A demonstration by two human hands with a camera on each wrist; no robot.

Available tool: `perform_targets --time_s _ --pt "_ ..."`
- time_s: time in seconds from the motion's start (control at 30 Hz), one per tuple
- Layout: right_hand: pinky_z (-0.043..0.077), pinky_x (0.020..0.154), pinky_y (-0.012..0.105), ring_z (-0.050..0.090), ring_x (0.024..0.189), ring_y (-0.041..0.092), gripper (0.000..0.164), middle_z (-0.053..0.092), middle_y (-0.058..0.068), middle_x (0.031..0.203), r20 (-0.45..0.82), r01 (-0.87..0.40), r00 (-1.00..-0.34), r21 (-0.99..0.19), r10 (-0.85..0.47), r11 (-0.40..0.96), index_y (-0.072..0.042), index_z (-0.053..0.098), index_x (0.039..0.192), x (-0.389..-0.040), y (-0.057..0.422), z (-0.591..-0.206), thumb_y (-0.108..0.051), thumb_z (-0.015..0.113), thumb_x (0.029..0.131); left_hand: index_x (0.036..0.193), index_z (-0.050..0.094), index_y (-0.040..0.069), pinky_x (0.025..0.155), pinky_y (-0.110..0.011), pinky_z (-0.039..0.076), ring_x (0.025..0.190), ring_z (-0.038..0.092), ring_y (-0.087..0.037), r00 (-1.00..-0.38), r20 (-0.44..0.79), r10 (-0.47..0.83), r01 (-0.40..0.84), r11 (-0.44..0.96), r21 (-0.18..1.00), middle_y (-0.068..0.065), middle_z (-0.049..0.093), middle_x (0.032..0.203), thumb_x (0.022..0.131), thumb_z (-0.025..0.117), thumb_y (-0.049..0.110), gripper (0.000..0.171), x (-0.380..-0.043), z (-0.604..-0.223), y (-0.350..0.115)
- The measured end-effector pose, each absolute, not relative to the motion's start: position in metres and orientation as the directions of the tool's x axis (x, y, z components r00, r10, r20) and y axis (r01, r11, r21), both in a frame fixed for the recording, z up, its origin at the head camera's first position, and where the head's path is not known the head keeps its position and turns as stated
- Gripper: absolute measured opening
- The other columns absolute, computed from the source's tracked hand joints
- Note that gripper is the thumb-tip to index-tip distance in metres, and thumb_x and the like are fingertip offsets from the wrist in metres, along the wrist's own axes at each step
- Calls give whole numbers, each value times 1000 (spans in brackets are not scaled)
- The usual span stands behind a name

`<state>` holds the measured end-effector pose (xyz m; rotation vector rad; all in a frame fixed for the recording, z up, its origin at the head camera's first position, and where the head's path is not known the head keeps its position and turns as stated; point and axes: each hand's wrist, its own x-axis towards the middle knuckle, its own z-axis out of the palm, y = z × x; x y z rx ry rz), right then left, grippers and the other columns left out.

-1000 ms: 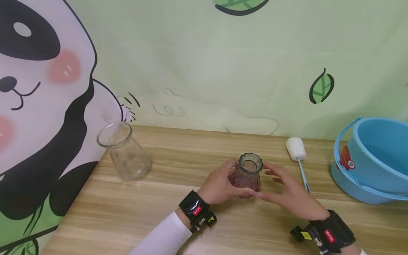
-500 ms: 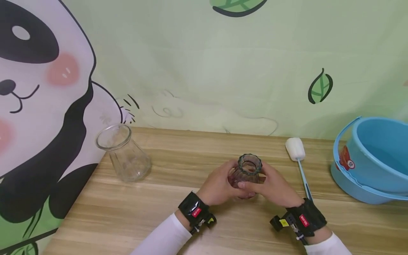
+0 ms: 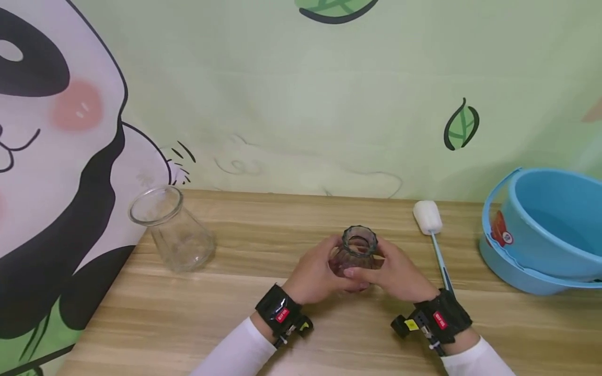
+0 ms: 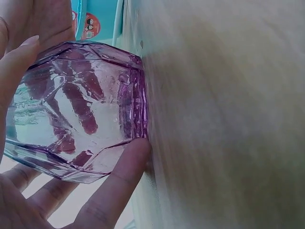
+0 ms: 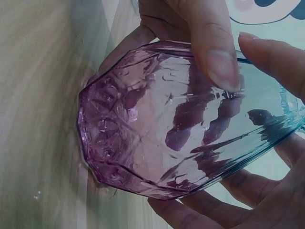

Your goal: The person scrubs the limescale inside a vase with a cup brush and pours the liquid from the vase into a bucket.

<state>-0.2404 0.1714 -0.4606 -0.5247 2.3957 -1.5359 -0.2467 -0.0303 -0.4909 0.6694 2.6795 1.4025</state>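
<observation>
A faceted glass vase (image 3: 354,259), purple at its base and teal at its scalloped rim, stands upright between both hands. My left hand (image 3: 311,275) curls round its left side. From the right, my right hand (image 3: 405,270) holds it too, its thumb across the front. Up close in the left wrist view, the purple base of the vase (image 4: 131,102) meets the wooden table or sits just above it; I cannot tell which. Fingers show through the clear wall of the vase (image 5: 152,129) in the right wrist view.
At the left stands a larger clear glass jar (image 3: 181,243). Behind the right hand lies a bottle brush with a white sponge head (image 3: 428,217) and blue handle. A light blue bucket (image 3: 522,261) is at the right edge. A printed cloth (image 3: 291,104) hangs behind the wooden table (image 3: 244,240).
My right hand has moved left and now grips the vase, which it only neared or touched with its fingertips before. My left hand keeps its hold. The head view has shifted slightly right.
</observation>
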Motion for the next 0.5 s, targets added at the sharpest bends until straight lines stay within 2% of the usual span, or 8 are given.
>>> perform_targets --time_s 0.17,0.5 --pt "49 90 48 53 112 18 61 55 2 131 -8 -168 -906 -911 -422 377 -31 50 132 -240 170 -460 -40 79 79 128 49 35 91 -43 46 109 50 -6 -909 153 388 348 504 791 14 57 121 60 86 58 80 -247 -491 -31" --pt "48 90 51 51 114 20 66 53 1 133 0 -188 -906 -896 -424 402 -33 46 135 -241 172 -460 -43 78 79 126 48 37 91 -43 46 108 50 -6 -909 151 388 344 497 797 14 57 120 60 86 58 80 -248 -491 -30"
